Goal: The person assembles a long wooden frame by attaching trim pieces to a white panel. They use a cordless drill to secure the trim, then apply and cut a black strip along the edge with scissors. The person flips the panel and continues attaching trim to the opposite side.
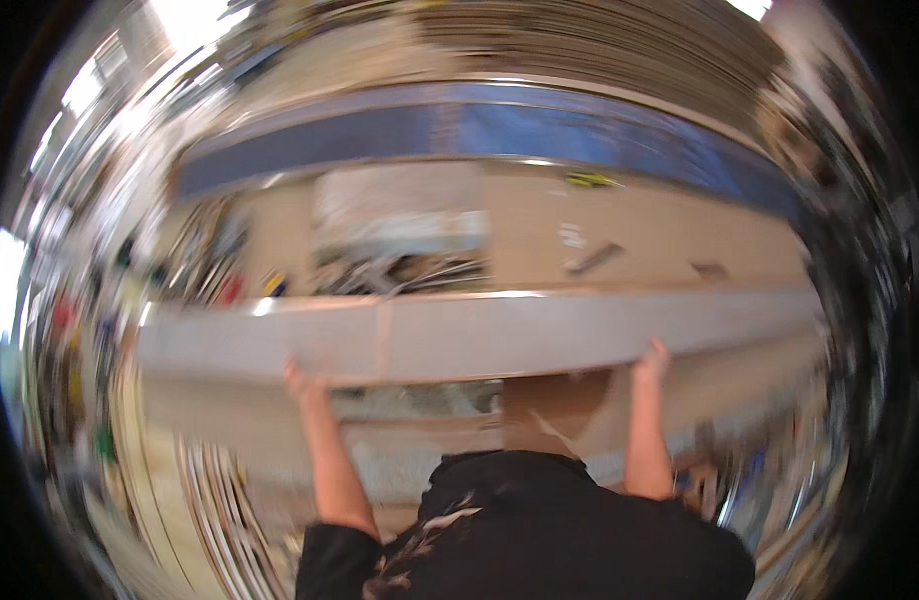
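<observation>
A long, flat grey package (520, 335) stretches sideways across the view in front of me, with a tan band (384, 340) running round it left of its middle. My left hand (308, 382) grips its near edge a little left of that band. At the same edge, farther right, my right hand (651, 364) is closed with its thumb up against the front face. Motion smears the fingers, and those behind the package are hidden. Beyond it lies a long blue-wrapped package (600, 130), also banded near its middle.
Between the packages, a tan work surface (530, 220) carries a yellow-green tool (592, 180), a dark flat piece (595, 260) and a pile of metal-looking pieces (410, 272). Stacked sheets (600, 40) lie at the back. Long strips (230, 500) stand at the lower left. Blurred clutter fills both sides.
</observation>
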The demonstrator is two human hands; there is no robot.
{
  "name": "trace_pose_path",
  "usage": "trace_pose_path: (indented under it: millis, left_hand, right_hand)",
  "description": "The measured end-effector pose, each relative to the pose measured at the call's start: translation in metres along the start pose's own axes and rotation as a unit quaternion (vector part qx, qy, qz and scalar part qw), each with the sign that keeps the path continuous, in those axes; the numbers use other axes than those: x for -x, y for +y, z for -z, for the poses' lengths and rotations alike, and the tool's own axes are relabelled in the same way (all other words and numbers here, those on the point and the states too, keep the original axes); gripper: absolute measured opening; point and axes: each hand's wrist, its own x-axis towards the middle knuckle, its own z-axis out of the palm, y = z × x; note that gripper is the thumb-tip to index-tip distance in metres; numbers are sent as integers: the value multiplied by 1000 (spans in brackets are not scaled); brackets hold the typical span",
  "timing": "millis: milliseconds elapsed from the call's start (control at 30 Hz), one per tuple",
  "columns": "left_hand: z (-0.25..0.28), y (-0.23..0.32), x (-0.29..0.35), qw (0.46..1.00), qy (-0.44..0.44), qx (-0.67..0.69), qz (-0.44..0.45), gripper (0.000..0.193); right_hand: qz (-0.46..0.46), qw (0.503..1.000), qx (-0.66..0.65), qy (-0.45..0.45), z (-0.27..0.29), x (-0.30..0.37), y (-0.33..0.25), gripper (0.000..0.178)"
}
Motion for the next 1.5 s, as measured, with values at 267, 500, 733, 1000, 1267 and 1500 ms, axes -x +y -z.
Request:
trace_pose_path:
  millis: [267, 500, 733, 1000, 1267, 1500]
  left_hand:
    - [-15, -11, -25, 990, 2, -99, -102, 57]
    - [24, 31, 39, 896, 25, -437, 72, 61]
    - [-68, -40, 137, 820, -137, -526, -179, 43]
    - [-253, -156, 65, 883, -228, -384, -144, 45]
    - [-411, -217, -159, 933, -117, -339, 7, 68]
    - [-488, -243, -227, 994, 97, 6, -56, 87]
  right_hand:
    - [86, 992, -33, 82, -7, -72, 39, 34]
    - [1, 888, 458, -26, -8, -8, -9, 40]
    - [179, 804, 552, -128, -45, -10, -69, 28]
    - [464, 668, 495, -305, -295, -146, -2, 22]
    - [646, 338, 635, -255, -465, -281, -28, 92]
    - [492, 281, 747, -347, -532, -302, -43, 105]
